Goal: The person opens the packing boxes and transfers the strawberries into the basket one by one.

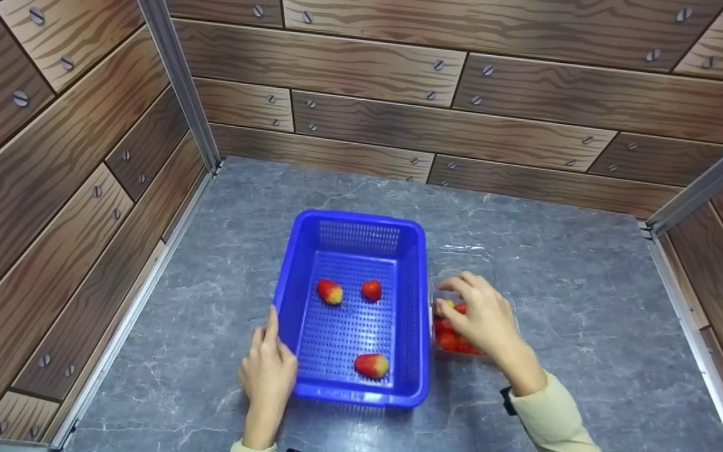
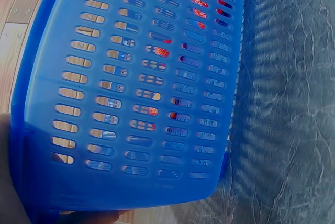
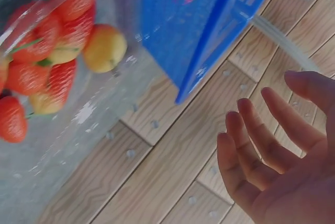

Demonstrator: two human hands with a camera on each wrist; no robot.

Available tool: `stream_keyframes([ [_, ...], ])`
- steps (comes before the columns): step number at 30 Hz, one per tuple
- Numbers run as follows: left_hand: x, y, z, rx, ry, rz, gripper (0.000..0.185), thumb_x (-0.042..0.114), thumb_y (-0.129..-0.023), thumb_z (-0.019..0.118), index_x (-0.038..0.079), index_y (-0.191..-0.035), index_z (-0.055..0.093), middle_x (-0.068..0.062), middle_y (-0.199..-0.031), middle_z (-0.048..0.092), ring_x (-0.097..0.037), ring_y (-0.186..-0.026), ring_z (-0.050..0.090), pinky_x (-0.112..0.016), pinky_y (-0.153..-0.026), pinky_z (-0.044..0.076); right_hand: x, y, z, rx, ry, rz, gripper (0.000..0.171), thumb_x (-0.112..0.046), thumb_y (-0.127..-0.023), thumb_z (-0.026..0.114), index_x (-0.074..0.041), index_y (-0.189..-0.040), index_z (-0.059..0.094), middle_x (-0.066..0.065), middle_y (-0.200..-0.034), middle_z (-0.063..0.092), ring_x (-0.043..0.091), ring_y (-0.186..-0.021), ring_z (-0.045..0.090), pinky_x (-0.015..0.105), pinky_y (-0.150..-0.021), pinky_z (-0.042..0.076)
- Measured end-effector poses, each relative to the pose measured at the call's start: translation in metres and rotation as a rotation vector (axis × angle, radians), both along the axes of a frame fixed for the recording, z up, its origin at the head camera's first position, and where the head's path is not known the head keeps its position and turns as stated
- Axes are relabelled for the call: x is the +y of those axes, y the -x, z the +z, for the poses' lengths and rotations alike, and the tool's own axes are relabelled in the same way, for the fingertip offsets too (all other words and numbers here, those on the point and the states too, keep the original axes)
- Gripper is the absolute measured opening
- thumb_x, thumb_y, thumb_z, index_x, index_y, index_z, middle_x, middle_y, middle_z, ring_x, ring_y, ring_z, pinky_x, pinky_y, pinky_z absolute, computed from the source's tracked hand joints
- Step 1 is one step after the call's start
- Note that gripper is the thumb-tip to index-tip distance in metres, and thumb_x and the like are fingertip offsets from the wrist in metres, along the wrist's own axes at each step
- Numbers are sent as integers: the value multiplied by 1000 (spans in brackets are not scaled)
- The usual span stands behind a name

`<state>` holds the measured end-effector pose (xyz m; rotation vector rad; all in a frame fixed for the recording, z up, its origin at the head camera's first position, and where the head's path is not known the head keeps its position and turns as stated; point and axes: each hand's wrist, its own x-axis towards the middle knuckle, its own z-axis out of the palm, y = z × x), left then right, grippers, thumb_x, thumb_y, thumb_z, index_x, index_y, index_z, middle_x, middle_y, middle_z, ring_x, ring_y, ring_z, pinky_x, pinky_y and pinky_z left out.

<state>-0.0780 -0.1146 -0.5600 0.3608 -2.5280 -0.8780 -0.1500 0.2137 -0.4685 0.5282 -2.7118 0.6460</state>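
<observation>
A blue plastic basket [image 1: 424,314] with slotted walls stands on the floor. Inside it lie a red-and-yellow strawberry [image 1: 329,292], a small red strawberry [image 1: 371,290] and a larger strawberry [image 1: 371,366] near the front. My left hand [image 1: 267,370] holds the basket's left rim near the front corner; in the left wrist view the slotted wall fills most of the picture. To the basket's right, my right hand [image 1: 484,317] hovers over a clear plastic box [image 3: 78,114] of several strawberries [image 3: 36,41]. Its fingers are loosely bent and nothing lies between them in the right wrist view.
Wood-patterned panels [image 1: 368,119] enclose the grey marbled surface [image 1: 211,270] at the back and both sides. Metal corner posts [image 1: 179,81] join the panels. The clear box stands close beside the basket's right wall.
</observation>
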Motion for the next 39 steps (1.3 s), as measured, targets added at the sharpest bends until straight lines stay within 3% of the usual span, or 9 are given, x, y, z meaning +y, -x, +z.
stream_keyframes([
  [11, -1, -3, -1, 2, -14, 15, 61, 0, -83, 59, 11, -143, 54, -16, -107, 66, -31, -52, 55, -44, -46, 45, 29, 5, -29, -127, -8, -74, 21, -15, -79, 78, -10, -99, 74, 4, -95, 66, 29, -84, 62, 48, -66, 51],
  [21, 0, -2, -1, 20, -13, 13, 60, 0, -83, 59, 10, -142, 55, -17, -106, 65, -30, -50, 54, -43, -45, 45, 36, 7, -51, -226, -35, -77, 25, -15, -79, 78, -8, -102, 73, 8, -102, 66, 34, -95, 63, 53, -73, 54],
  [34, 0, 0, 0, 3, -7, 11, 61, 1, -83, 59, 11, -143, 54, -17, -108, 66, -36, -55, 58, -47, -48, 47, 23, 20, -72, -194, -24, 36, 35, -10, -73, 78, -6, -108, 72, 8, -106, 66, 34, -104, 60, 51, -86, 51],
  [39, 0, 0, 0, -8, -3, 10, 60, 1, -84, 58, 12, -143, 54, -17, -108, 65, -36, -56, 58, -47, -47, 46, 18, 21, -77, -235, -57, 10, 41, -11, -72, 79, -5, -112, 71, 9, -109, 66, 36, -104, 61, 53, -84, 52],
])
